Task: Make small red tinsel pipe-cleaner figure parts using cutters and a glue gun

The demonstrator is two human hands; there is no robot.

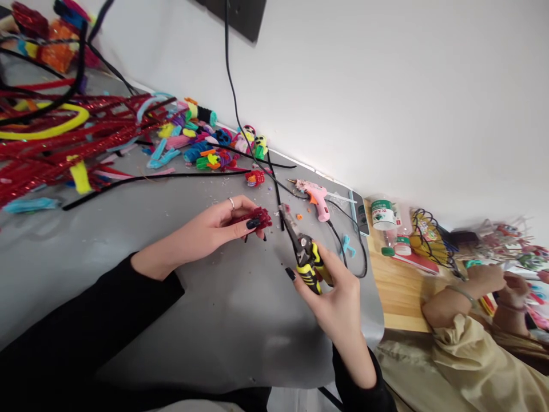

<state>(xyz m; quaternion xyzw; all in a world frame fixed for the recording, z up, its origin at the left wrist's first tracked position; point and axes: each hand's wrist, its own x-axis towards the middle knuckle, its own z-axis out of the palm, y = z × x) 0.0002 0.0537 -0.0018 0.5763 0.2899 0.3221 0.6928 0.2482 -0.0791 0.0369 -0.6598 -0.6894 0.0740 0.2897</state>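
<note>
Dark red pipe cleaner pieces [263,217], bunched together, are pinched in my left hand [225,226], with the thumb on top and part of the bunch hidden by the fingers. My right hand [332,294] is wrapped round pliers [306,257] with yellow and black handles. Their jaws point up and to the left, a short way right of the red bunch and apart from it. A black pipe cleaner [275,186] lies beside the jaws. Beyond them a pink glue gun [315,197] rests on its side on the grey table mat [214,326]. A small red and orange coil [254,178] sits behind my left hand.
Red tinsel pipe cleaners [86,134] cover the far left, beside small colourful pipe cleaner figures [227,143]. A black cord [231,74] hangs along the wall. A phone [360,212] and a bottle [383,214] stand right. A co-worker's hands [493,283] are at the far right.
</note>
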